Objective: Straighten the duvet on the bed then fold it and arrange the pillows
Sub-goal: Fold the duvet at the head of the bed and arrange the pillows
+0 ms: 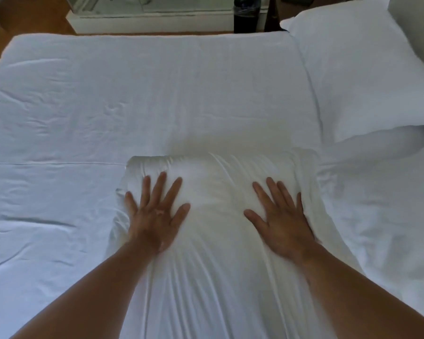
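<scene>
Pillow (220,216) lies directly under both hands, long axis running away from the person across the bed (83,106). Left hand (154,216) and right hand (279,218) press flat, fingers spread, gripping nothing, equally near. Second pillow (357,77) sits far right.

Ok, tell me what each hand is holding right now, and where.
Nothing is held. The left hand and right hand lie flat, fingers spread, pressing on top of the white pillow, one toward each side.
</scene>
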